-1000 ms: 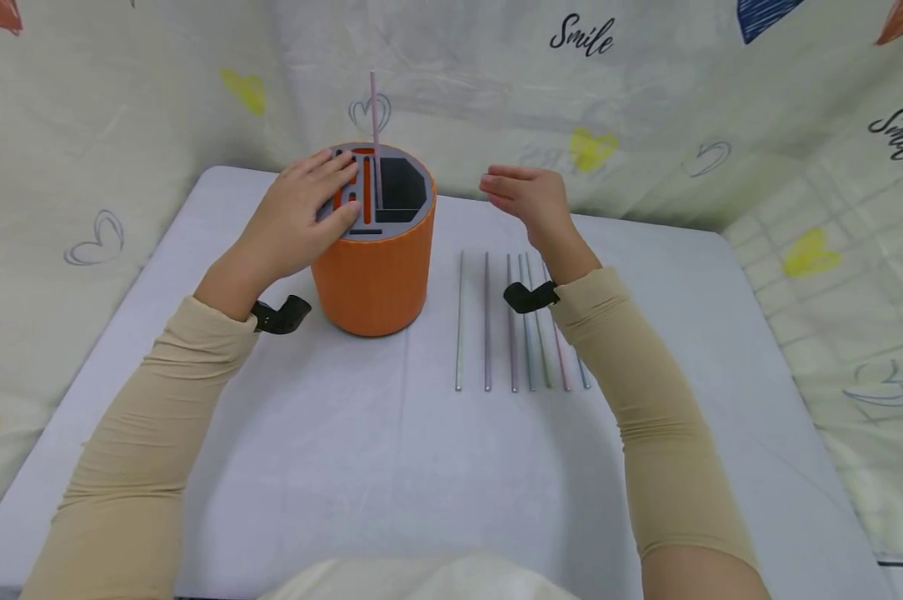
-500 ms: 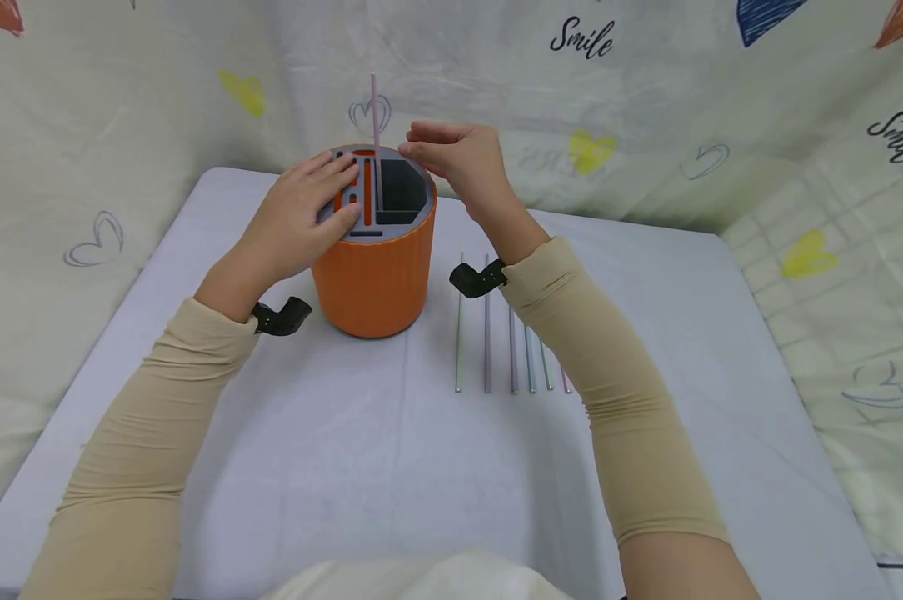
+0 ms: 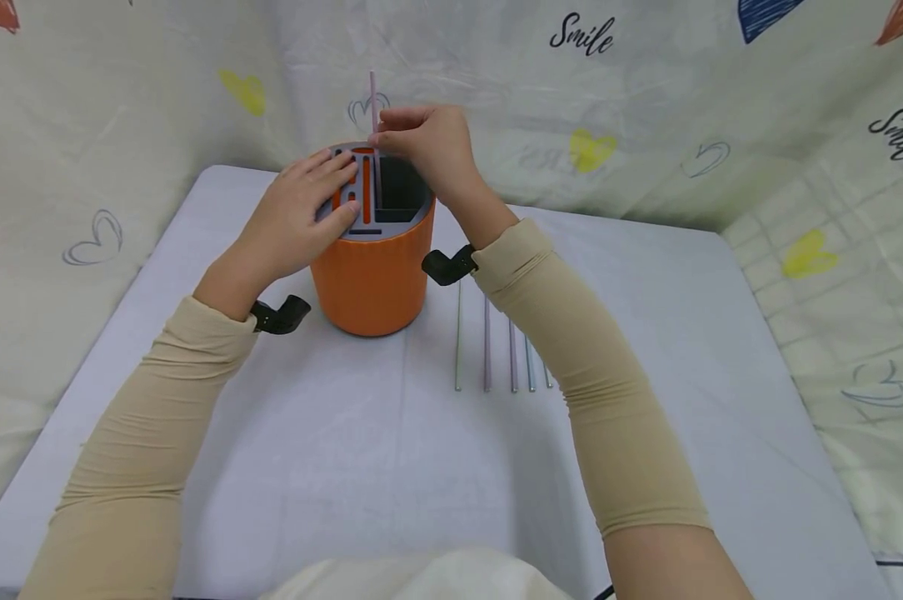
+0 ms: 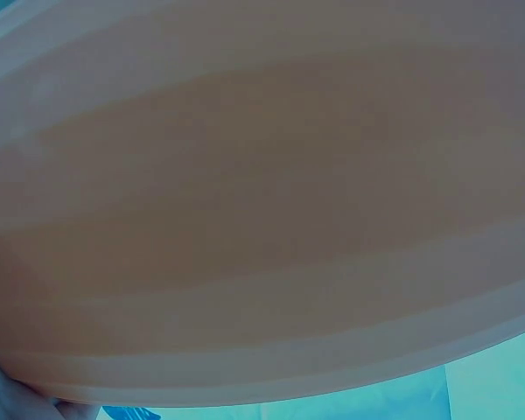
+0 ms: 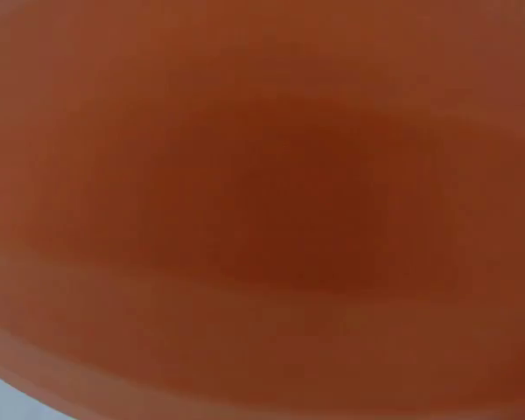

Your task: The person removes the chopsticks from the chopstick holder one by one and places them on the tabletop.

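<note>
An orange round container (image 3: 372, 287) with a grey slotted top (image 3: 387, 227) stands toward the back of the table. On the left part of that top rests my left hand (image 3: 301, 204), fingers extended. A thin pink stick (image 3: 372, 96) rises upright from the top, beside the large dark compartment (image 3: 401, 185). My right hand (image 3: 436, 154) pinches this stick low down, between thumb and fingers, just above the top. Close up, the container's wall (image 4: 271, 219) fills most of the left wrist view. The same orange wall (image 5: 271, 210) fills the right wrist view, which hides both fingertips and stick.
Several thin coloured sticks (image 3: 486, 350) lie in a row on the white table (image 3: 361, 467), right of the container. My right forearm (image 3: 594, 367) covers part of the row. A patterned cloth (image 3: 646, 83) hangs behind and at the sides.
My right hand has moved left from over the table to the pink stick and taken hold of it. The left hand and the container have stayed in place.
</note>
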Demonstrator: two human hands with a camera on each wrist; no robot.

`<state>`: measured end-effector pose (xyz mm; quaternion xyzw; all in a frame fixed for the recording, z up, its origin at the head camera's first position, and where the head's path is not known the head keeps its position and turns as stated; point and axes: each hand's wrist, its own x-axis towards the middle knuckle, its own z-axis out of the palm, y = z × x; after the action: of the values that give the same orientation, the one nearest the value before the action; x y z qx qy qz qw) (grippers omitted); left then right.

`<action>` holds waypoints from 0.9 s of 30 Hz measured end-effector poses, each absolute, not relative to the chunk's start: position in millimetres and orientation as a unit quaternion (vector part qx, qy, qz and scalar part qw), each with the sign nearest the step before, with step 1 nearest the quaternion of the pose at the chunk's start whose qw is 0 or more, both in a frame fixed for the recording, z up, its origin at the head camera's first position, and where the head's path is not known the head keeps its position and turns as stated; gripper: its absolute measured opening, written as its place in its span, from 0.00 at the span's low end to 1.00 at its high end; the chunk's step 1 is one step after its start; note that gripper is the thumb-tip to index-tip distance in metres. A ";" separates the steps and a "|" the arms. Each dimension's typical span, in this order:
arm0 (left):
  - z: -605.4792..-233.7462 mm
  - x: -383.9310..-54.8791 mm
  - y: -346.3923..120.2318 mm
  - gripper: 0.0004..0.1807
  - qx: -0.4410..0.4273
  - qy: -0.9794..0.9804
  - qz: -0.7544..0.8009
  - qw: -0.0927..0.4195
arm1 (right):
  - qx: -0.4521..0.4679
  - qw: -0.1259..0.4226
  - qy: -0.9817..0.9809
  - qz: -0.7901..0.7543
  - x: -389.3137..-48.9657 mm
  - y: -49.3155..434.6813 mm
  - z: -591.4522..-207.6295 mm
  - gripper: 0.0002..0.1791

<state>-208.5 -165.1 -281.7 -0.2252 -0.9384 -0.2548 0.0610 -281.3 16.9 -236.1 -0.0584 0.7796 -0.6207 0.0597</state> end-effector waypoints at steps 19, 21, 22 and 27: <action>-283.1 -207.2 -164.1 0.31 -0.230 -0.935 -0.260 0.070 | -0.138 -0.084 0.671 -0.724 -250.6 46.8 -181.3 0.10; -283.1 -207.4 -164.0 0.31 -0.231 -0.935 -0.259 0.072 | -0.147 -0.104 0.659 -0.730 -245.5 54.6 -171.7 0.09; -283.0 -207.3 -164.0 0.31 -0.230 -0.935 -0.259 0.070 | -0.151 -0.114 0.655 -0.732 -241.5 58.6 -166.9 0.08; -283.3 -207.5 -163.8 0.31 -0.228 -0.936 -0.258 0.069 | -0.154 -0.159 0.591 -0.776 -231.6 79.6 -150.3 0.05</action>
<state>-207.5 -163.8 -283.3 -0.2282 -0.9362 -0.2582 0.0694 -231.6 79.6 -150.3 -0.1537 0.5908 -0.7760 -0.1585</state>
